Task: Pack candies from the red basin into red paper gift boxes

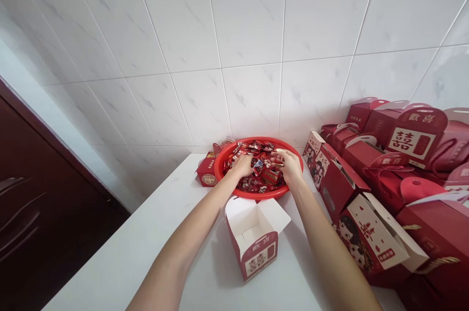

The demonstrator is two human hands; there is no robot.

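A red plastic basket (223, 181) full of wrapped candies (270, 176) stands against the tiled wall. My left hand (243, 166) reaches over its left side, fingers curled down among the candies; what they grip is hidden. At the basket's right side, my right hand (290, 163) has its fingers bent around a wrapped candy (280, 151), partly covered by the fingers. Between my forearms, an open red-and-white gift box (256, 247) stands in front of the basket. Its flaps are spread and its white inside holds nothing.
Another red box (207, 170) stands partly behind the basket's left side. Along the right, many red gift boxes (384, 164) with flaps and rope handles are stacked close to my right forearm. The white table (146, 262) ends at the left, near a dark red door (44, 194).
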